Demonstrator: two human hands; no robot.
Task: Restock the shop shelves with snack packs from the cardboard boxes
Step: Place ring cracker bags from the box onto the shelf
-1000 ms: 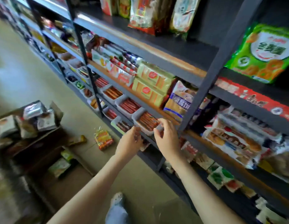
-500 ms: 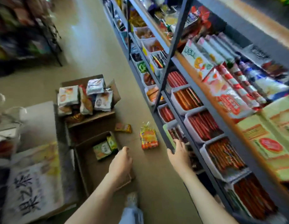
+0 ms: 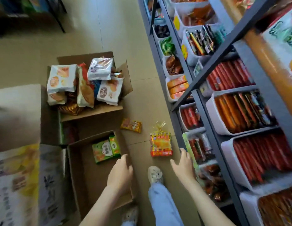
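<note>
Left hand (image 3: 120, 173) and right hand (image 3: 182, 167) lowered off shelf (image 3: 207, 115), both loose, empty, snack pack (image 3: 161, 144) on floor (image 3: 138, 88) ahead

Shop aisle — dark metal shelving (image 3: 215, 61) along the right edge carries rows of white tubs (image 3: 213, 111) packed with wrapped snacks. Open cardboard boxes (image 3: 93, 112) heaped with snack packs (image 3: 62, 82) stand on the tan floor (image 3: 125, 38) beside it.

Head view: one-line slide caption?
Empty left hand over an open cardboard box with green snack packs; empty right hand near a yellow bag on the floor, beside shelves.
</note>
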